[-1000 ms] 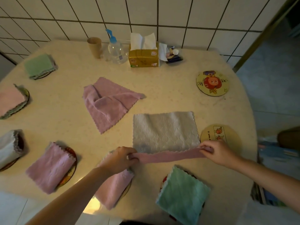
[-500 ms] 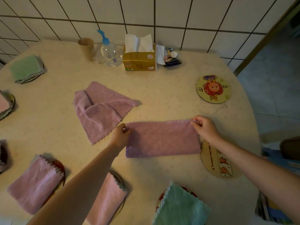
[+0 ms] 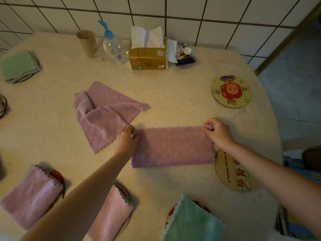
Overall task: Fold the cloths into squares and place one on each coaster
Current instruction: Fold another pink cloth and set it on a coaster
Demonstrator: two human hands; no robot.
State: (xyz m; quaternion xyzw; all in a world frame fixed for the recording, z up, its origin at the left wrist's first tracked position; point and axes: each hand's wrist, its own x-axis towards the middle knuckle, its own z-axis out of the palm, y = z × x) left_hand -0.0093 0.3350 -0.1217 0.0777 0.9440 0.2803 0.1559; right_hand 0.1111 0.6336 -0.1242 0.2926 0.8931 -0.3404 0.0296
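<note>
Since a moment ago both hands have settled the half-folded purple quilted microfibre cloth flat on the counter, just left of the bare round fruit-print coaster. Left hand and right hand pinch its far corners. Best match the edges squarely before folding across.

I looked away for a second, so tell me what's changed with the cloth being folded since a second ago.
The purple cloth was folded in half: both hands carried its near edge away to the far edge, covering the grey side. The left hand and right hand now pinch its far corners. The crumpled purple cloth, the two bare coasters and the cloths already on coasters stayed put.
</note>
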